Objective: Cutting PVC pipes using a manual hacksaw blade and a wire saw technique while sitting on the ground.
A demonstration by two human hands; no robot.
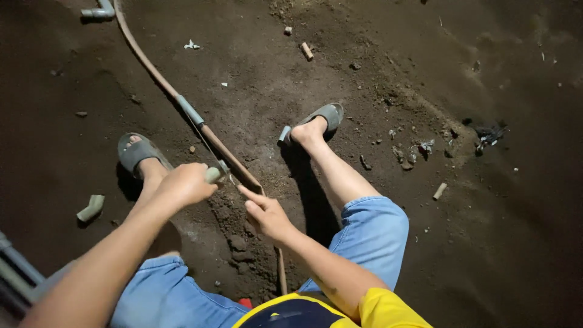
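Note:
I sit on bare dark soil with my legs apart, in blue jeans and grey sandals. A long brownish pipe (155, 75) with a grey coupling (189, 110) runs from the upper left down between my legs. My left hand (184, 184) is closed around a pale grey cylindrical handle or fitting (213, 175) right beside the pipe. My right hand (267, 215) rests by the pipe's lower stretch, index finger stretched toward the spot where the left hand works. What exactly sits between the hands is too small to tell.
A grey elbow fitting (90, 208) lies on the soil at left. Another grey fitting (98, 12) sits at the top left, and a small grey piece (284, 135) by my right sandal. Short pipe offcuts (306, 51) and debris (489, 135) lie scattered at right.

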